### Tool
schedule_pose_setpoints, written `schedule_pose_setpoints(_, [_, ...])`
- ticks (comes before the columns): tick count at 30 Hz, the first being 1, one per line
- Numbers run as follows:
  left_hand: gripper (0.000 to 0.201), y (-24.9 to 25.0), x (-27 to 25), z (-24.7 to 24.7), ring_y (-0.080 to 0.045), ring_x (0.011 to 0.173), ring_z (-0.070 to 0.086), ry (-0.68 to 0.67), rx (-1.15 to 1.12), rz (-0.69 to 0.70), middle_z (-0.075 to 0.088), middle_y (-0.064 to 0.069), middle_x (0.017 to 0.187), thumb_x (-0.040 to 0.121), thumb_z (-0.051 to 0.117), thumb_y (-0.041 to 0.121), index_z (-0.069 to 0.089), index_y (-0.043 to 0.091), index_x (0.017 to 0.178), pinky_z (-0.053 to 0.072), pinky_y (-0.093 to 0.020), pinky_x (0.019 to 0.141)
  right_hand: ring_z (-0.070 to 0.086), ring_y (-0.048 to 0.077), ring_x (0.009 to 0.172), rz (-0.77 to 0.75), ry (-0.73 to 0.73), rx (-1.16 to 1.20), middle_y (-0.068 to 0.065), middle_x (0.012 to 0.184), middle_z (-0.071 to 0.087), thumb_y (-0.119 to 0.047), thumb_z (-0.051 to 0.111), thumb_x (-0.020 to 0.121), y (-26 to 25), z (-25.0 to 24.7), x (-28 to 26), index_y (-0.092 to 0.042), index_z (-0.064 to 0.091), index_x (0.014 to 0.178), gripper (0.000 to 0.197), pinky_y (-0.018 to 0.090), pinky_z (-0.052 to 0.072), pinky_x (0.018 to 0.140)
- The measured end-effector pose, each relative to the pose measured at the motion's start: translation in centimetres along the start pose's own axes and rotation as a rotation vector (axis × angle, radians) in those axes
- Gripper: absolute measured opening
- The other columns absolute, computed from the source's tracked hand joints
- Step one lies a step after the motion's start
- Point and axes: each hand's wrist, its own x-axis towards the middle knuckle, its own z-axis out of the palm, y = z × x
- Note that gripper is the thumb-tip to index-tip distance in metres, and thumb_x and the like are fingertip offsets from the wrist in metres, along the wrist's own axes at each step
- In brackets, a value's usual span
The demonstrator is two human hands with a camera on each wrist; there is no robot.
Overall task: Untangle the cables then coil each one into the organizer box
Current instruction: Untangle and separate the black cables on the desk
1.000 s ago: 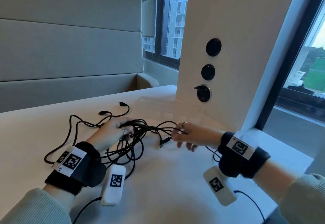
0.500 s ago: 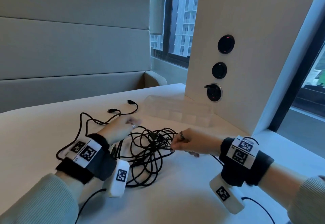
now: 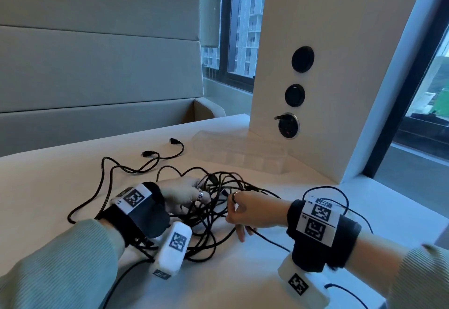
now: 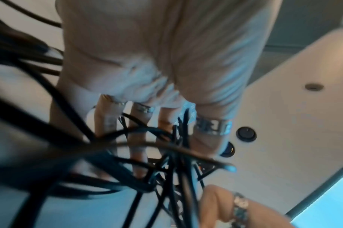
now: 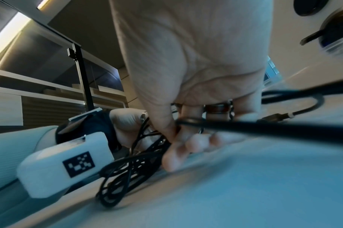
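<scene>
White table [image 3: 60, 177], grey padded wall [image 3: 97, 65], windows [image 3: 243, 34], white pillar [image 3: 340, 65] with round sockets [image 3: 294, 95]

No readable words or numbers: only black-and-white square code markers and some tiny, illegible print.

In the head view, at about 8 o'clock, the left wristband [image 3: 143, 211] carries one square marker [image 3: 133, 198], with a small mark beside it too tiny to read; the white camera module [image 3: 172, 250] below it bears a marker on its side and another on its end [image 3: 161, 274]. At about 4 o'clock, the right wristband [image 3: 323, 236] shows two stacked markers [image 3: 317, 221] with unreadable small print at their left edge, and its white module [image 3: 301, 287] bears one more. A broad ring [image 4: 212, 128] on the left hand [image 4: 157, 54] has a blocky engraved pattern, too blurred to read.
</scene>
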Motion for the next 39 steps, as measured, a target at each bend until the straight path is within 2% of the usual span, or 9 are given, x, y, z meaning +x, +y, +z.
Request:
schedule_pose_setpoints(3, [0.026, -0.7, -0.2, 0.1, -0.016, 0.073, 0.053, -0.007, -0.248, 0.174, 0.059, -0.004, 0.082, 0.079, 0.059, -0.002, 0.059, 0.015, 0.098, 0.043, -0.031, 0.064, 0.049, 0.006, 0.047, -0.024, 0.052, 0.002, -0.006, 0.059, 0.062, -0.022, 0.043, 0.096, -0.2, 0.0, -0.3, -0.015, 0.043, 0.083, 0.014, 0.023, 0.045, 0.058])
schedule_pose_setpoints(6, [0.037, -0.8, -1.2, 0.3, -0.017, 0.066, 0.06, -0.065, -0.44, 0.277, 0.063, -0.008, 0.087, 0.083, 0.049, -0.017, 0.058, 0.013, 0.104, 0.052, -0.029, 0.051, 0.045, 0.001, 0.042, -0.044, 0.118, -0.008, -0.006, 0.054, 0.058, -0.025, 0.042, 0.098, -0.3, 0.0, -0.8, -0.019, 0.047, 0.099, 0.009, 0.019, 0.042, 0.055])
schedule_pose_setpoints(10, [0.055, -1.0, -2.2, 0.1, -0.029, 0.086, 0.064, -0.138, -0.627, 0.371, 0.067, -0.013, 0.105, 0.067, 0.059, -0.009, 0.059, 0.018, 0.115, 0.053, -0.041, 0.066, 0.044, 0.001, 0.04, -0.089, 0.189, -0.031, -0.007, 0.052, 0.056, -0.024, 0.039, 0.099, -0.4, -0.4, -1.1, -0.023, 0.048, 0.117, 0.02, 0.02, 0.04, 0.054])
schedule_pose_setpoints(15, [0.061, -1.0, -3.1, 0.3, -0.027, 0.089, 0.066, -0.133, -0.729, 0.492, 0.065, -0.012, 0.116, 0.07, 0.063, -0.014, 0.063, 0.026, 0.116, 0.054, -0.042, 0.069, 0.047, 0.009, 0.049, -0.105, 0.243, 0.232, -0.002, 0.059, 0.056, -0.016, 0.038, 0.099, -0.6, -1.2, -1.8, -0.022, 0.05, 0.102, 0.014, 0.02, 0.042, 0.053])
schedule_pose_setpoints(19, [0.06, -1.0, -3.2, 0.5, -0.031, 0.092, 0.064, -0.11, -0.746, 0.53, 0.063, -0.017, 0.116, 0.074, 0.057, -0.014, 0.063, 0.028, 0.116, 0.056, -0.043, 0.067, 0.053, 0.006, 0.055, -0.093, 0.348, 0.468, -0.005, 0.08, 0.061, -0.012, 0.039, 0.098, -0.7, -1.1, -1.8, -0.02, 0.056, 0.1, 0.019, 0.017, 0.039, 0.045])
schedule_pose_setpoints(29, [0.065, -0.7, -4.0, 0.8, -0.044, 0.113, 0.054, -0.138, -0.691, 0.548, 0.059, -0.017, 0.125, 0.07, 0.058, -0.009, 0.059, 0.034, 0.118, 0.049, -0.043, 0.076, 0.057, 0.008, 0.061, 0.015, 0.412, 0.708, -0.002, 0.085, 0.069, -0.026, 0.062, 0.088, -2.1, -1.9, -0.7, -0.015, 0.065, 0.087, 0.011, 0.022, 0.038, 0.057])
schedule_pose_setpoints(32, [0.068, -0.6, -4.0, 0.9, -0.037, 0.102, 0.059, -0.12, -0.671, 0.551, 0.061, -0.013, 0.119, 0.069, 0.06, -0.01, 0.059, 0.038, 0.117, 0.05, -0.039, 0.07, 0.057, 0.008, 0.068, 0.077, 0.435, 0.721, -0.005, 0.079, 0.068, -0.025, 0.058, 0.09, -2.7, -1.9, -0.5, -0.017, 0.065, 0.082, 0.013, 0.025, 0.036, 0.063])
schedule_pose_setpoints(35, [0.067, -0.5, -3.8, 1.0, -0.021, 0.077, 0.059, -0.047, -0.714, 0.539, 0.06, -0.005, 0.091, 0.076, 0.057, -0.015, 0.06, 0.036, 0.118, 0.047, -0.032, 0.06, 0.056, 0.01, 0.071, 0.112, 0.453, 0.745, -0.003, 0.074, 0.066, -0.02, 0.047, 0.094, -3.0, -2.1, -0.5, -0.017, 0.062, 0.079, 0.022, 0.027, 0.035, 0.066])
schedule_pose_setpoints(39, [0.06, -0.3, -3.2, 0.9, -0.017, 0.065, 0.054, 0.047, -0.879, 0.498, 0.058, 0.002, 0.078, 0.08, 0.047, -0.015, 0.061, 0.028, 0.119, 0.041, -0.031, 0.059, 0.057, 0.012, 0.074, 0.032, 0.421, 0.765, 0.0, 0.076, 0.064, -0.017, 0.047, 0.093, -2.7, -2.2, -0.9, -0.014, 0.057, 0.084, 0.014, 0.03, 0.035, 0.071])
